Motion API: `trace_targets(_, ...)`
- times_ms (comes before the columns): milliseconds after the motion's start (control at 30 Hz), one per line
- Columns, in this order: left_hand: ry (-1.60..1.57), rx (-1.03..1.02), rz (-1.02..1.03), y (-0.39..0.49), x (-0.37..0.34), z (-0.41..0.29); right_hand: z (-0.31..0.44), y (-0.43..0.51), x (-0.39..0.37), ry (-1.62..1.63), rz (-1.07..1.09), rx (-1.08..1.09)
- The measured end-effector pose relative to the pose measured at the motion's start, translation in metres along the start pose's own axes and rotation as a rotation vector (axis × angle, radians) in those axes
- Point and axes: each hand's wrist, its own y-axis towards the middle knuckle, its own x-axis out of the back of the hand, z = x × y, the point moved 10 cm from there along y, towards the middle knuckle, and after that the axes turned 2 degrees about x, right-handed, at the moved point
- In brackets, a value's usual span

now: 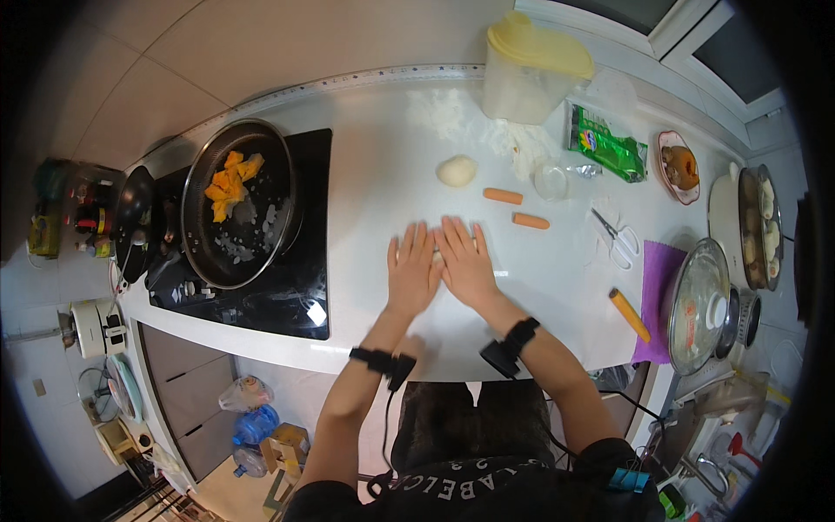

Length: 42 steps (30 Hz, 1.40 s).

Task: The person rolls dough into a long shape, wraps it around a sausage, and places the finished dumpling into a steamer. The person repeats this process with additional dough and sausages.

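My left hand (pixel 414 267) and my right hand (pixel 467 264) lie side by side, palms down, over the white countertop (pixel 378 163). A little pale dough (pixel 437 258) shows between them; the rest of it is hidden under the fingers. The fingers are extended. Beyond my hands rests a round ball of dough (pixel 456 171). Two sausage pieces (pixel 503 196) (pixel 531 221) lie to its right, near a small clear dish (pixel 551 179). Loose flour (pixel 525 147) is scattered farther back.
At left, a frying pan (pixel 238 202) with orange pieces stands on a black cooktop (pixel 306 261). A lidded container (pixel 528 85), green packet (pixel 607 143), scissors (pixel 615 238), wooden rolling pin (pixel 629 316), purple cloth (pixel 655 280) and glass lid (pixel 698 307) stand or lie to the right.
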Motion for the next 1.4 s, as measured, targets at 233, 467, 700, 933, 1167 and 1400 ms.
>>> trace_targets(233, 0.063, -0.05, -0.049, -0.071, 0.012, -0.03, 0.024, -0.063, 0.014, 0.093, 0.027, 0.075)
trace_targets(467, -0.596, 0.077, 0.287, -0.027, 0.026, -0.02, -0.031, -0.051, 0.047, 0.82, 0.241, -0.221)
trace_targets(700, -1.111, 0.227, 0.484, -0.009, 0.089, -0.08, -0.015, -0.067, 0.109, 1.287, 0.338, -0.284)
trace_targets(933, -1.178, 0.192, -0.17, 0.011, 0.122, -0.135, 0.004, -0.007, 0.163, 1.892, -0.484, -0.228)
trace_targets(1167, -1.239, 0.089, -0.359, 0.038, 0.168, -0.14, 0.055, -0.005, 0.206, 1.51, -0.252, 0.14)
trace_targets(1400, -1.268, -0.188, -0.147, 0.018, 0.164, -0.216, 0.008, 0.015, 0.253, 1.477, -0.387, 0.011)
